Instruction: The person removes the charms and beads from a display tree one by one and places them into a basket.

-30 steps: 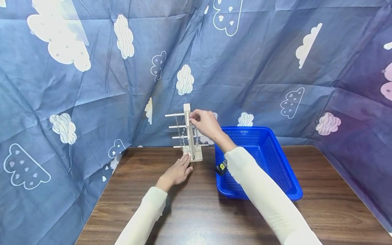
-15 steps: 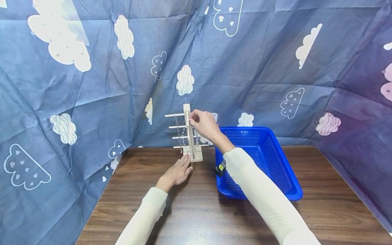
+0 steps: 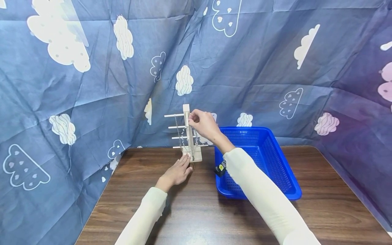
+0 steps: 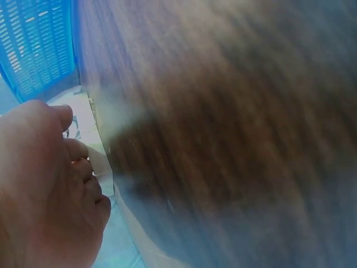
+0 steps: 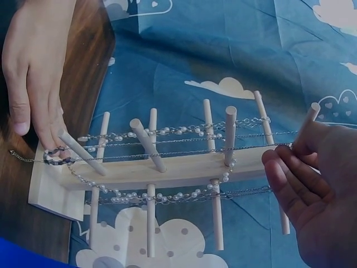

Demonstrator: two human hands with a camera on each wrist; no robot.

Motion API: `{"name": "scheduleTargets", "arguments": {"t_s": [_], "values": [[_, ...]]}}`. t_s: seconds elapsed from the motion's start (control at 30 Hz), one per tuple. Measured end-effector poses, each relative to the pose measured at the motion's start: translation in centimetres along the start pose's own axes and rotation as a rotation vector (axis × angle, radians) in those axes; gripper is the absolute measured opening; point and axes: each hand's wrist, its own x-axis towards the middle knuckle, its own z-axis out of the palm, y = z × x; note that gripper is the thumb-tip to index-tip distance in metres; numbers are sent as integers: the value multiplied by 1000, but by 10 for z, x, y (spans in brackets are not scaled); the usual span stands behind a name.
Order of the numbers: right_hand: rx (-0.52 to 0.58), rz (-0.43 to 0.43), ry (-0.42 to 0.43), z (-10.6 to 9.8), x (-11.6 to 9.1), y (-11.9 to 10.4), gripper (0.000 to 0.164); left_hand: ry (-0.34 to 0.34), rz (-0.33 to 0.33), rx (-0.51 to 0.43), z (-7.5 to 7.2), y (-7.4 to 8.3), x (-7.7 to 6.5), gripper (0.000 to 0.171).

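Note:
A pale wooden jewelry stand [image 3: 186, 109] with several pegs stands upright near the back edge of the table. My left hand [image 3: 176, 173], fingers straight, rests on its base [image 5: 49, 187]. High on the post, my right hand [image 3: 206, 126] pinches a thin chain necklace [image 5: 184, 154] beside a top peg, as the right wrist view shows. This chain runs along the post toward a darker looped end [image 5: 58, 157] near the base. A pearl-beaded necklace [image 5: 184, 196] and other chains hang from the pegs. My right fingertips partly hide the pinched spot.
To the right of the stand, a blue perforated plastic basket [image 3: 298, 194] sits on the brown wood-grain table [image 3: 196, 214], partly under my right forearm. A blue cloth with white clouds [image 3: 245, 92] hangs behind the table.

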Motion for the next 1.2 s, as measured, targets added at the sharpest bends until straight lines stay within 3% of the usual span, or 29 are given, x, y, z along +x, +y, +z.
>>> {"name": "scheduleTargets", "arguments": {"t_s": [0.57,0.8,1.0,1.2], "values": [[55,-63,-6,-9,-1,3,5,2,-7,13,2,0,1,66],[67,-57,-32,-13,-1,2,12,-1,-8,7,1,-1,1,66],[25,-63,-48,-14,-1,4,23,7,2,6,2,-1,1,66],[-25,-78,-44,-15,-2,3,16,18,9,-15,2,0,1,65]]}}
